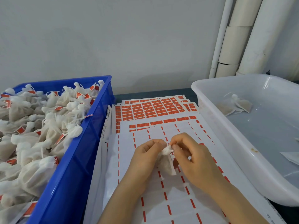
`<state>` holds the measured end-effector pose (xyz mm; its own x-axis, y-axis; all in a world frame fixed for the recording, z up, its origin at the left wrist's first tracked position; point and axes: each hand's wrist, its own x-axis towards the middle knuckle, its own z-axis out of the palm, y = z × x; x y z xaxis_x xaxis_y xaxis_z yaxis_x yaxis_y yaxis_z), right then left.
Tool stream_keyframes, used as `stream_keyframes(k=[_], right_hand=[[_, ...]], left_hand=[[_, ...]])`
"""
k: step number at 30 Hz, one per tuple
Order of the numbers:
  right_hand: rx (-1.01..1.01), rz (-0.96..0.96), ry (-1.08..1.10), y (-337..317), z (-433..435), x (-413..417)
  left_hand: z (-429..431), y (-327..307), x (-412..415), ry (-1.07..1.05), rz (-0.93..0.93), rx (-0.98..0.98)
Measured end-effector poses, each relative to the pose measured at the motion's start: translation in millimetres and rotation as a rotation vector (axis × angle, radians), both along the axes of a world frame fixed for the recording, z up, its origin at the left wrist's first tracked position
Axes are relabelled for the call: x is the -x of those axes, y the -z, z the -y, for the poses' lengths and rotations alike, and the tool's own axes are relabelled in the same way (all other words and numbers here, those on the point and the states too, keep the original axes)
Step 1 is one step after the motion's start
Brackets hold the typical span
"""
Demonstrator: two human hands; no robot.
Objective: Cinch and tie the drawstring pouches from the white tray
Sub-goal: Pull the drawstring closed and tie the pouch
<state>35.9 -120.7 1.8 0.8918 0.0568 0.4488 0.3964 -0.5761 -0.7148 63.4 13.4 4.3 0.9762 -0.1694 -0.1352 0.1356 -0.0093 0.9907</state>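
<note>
Pale grey wall (113, 38) backs a dark tabletop (153, 92), with white plastic pipes (242, 38) standing at the far right. At the left a blue plastic crate (77, 159) is heaped with tied white fabric pouches (48, 118) bearing small orange-red tags. In the middle lie stacked white sheets of orange-red stickers (153, 109); their print is too small to read, and a barcode (109, 113) runs along one left edge. A nearer sheet (161, 199) shows mostly orange-red dashes. At the right sits a translucent white plastic tray (226, 126) with a few flat, loose pouches (237, 104) at its far end.

Above the near sheet, a small white drawstring pouch (166, 164) hangs between both hands. The left hand (145, 157) and right hand (194, 159) each pinch its bunched neck with curled fingertips.
</note>
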Motion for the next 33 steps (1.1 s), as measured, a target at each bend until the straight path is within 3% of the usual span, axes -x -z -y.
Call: stream_keyframes(k=[5, 8, 11, 16, 33], right_hand=[[-0.02, -0.045, -0.068, 1, -2, 0], [-0.135, -0.071, -0.034, -2, -3, 0], [-0.256, -0.12, 0.029, -5, -3, -2], [-0.283, -0.249, 0.029, -8, 0, -6], [-0.303, -0.394, 0.019, -4, 7, -10]], left_hand=[[-1, 0, -2, -0.015, 0.003, 0.084], [-1, 0, -2, -0.014, 0.031, 0.099], [1, 0, 0, 0.028, 0.141, 0.026], [2, 0, 3, 0.056, 0.229, 0.011], [-3, -4, 0, 0.041, 0.132, 0.081]])
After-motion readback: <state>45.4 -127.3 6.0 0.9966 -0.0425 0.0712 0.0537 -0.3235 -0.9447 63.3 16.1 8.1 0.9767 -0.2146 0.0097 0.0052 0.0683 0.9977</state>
